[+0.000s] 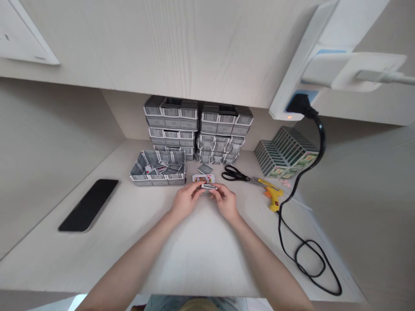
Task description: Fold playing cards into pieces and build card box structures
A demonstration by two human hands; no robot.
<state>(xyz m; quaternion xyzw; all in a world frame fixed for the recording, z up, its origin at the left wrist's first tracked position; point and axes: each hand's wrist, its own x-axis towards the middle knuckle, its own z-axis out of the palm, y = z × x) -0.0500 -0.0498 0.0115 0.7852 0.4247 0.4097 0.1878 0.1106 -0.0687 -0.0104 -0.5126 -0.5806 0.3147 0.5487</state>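
Observation:
Between the fingertips of my left hand (187, 199) and my right hand (226, 201) is a small folded playing card (209, 186), held from both sides just above the desk. Both hands are closed in a pinch. Right behind the fingers, face-up playing cards (207, 177) lie flat, partly hidden by the left fingertips. A grey-backed folded card (205, 168) rests farther back. To the left of my hands stands an open box made of folded cards (158, 179), with loose folded card pieces (164, 167) inside.
Two stacks of card-built boxes (171, 119) stand against the back. Black scissors (236, 173) and a yellow glue gun (275, 194) lie to the right, its black cord (304, 244) looping forward. Green-white card bundles (285, 153) sit back right; a phone (89, 205) lies left. A power strip (300, 65) hangs overhead.

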